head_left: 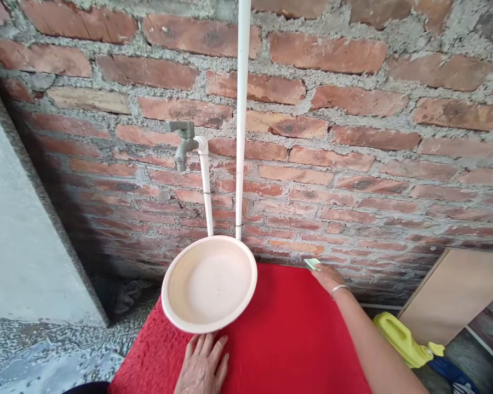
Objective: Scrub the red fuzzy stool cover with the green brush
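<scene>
To the right of the basin (205, 282), the right arm reaches out long, its right hand (327, 277) clamped on a small pale-green piece (311, 264) — flat, partly hidden by the fingers — at the far edge of the red surface (287, 317). In front of the basin, the left hand (203, 364) lies palm down, fingers slightly apart, fingertips at the rim.
</scene>
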`<action>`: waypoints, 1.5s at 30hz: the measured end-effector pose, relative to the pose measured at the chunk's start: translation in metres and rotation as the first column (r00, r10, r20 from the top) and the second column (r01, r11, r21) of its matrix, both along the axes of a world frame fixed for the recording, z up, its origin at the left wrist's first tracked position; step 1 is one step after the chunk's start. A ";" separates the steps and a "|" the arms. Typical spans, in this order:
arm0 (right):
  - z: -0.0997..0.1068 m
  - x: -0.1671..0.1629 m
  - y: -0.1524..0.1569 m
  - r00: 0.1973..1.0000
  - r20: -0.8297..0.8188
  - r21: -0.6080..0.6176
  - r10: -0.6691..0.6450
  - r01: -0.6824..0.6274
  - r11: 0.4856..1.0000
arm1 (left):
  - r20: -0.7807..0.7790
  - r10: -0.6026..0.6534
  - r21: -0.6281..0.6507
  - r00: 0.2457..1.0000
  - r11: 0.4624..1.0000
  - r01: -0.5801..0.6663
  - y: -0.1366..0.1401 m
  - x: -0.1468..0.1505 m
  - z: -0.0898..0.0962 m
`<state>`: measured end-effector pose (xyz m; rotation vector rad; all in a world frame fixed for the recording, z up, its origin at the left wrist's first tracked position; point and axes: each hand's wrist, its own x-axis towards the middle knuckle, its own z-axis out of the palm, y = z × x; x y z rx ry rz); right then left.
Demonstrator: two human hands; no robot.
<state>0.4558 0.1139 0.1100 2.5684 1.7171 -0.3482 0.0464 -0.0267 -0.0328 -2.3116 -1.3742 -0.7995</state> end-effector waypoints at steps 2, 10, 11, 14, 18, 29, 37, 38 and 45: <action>0.005 0.035 -0.024 0.990 0.042 0.010 -0.137 0.137 0.991 | -0.006 0.004 0.009 1.000 1.000 -0.004 0.000 0.000 0.000; -0.013 0.005 -0.063 0.977 -0.052 0.143 -0.208 0.213 0.967 | -0.014 0.021 0.004 1.000 1.000 -0.021 0.003 -0.004 -0.012; -0.019 -0.017 -0.060 0.984 -0.085 0.167 -0.156 0.169 0.972 | -0.016 0.023 -0.017 1.000 1.000 -0.023 0.004 -0.005 -0.013; -0.033 -0.093 -0.049 0.985 -0.170 0.233 0.012 0.028 0.972 | -0.005 0.029 -0.069 1.000 0.997 -0.029 0.005 -0.006 -0.016; -0.046 -0.172 -0.040 0.960 -0.215 0.274 0.177 -0.115 0.955 | 0.013 0.010 -0.088 1.000 0.996 -0.009 0.008 -0.009 -0.018; -0.030 -0.035 -0.074 0.994 -0.091 0.190 -0.062 0.079 0.979 | 0.029 0.025 -0.107 0.999 0.994 -0.021 0.007 -0.009 -0.020; -0.022 0.040 -0.144 0.930 -0.122 0.169 -0.347 0.364 0.916 | 0.037 0.054 -0.176 0.998 0.983 -0.047 0.005 -0.005 -0.009; -0.027 0.027 -0.145 0.935 -0.157 0.181 -0.319 0.345 0.921 | 0.036 0.050 -0.169 0.998 0.985 -0.043 0.005 -0.005 -0.007; -0.054 -0.141 -0.107 0.945 -0.326 0.298 0.022 0.081 0.951 | 0.026 0.037 -0.052 0.999 0.998 -0.035 0.007 -0.007 -0.009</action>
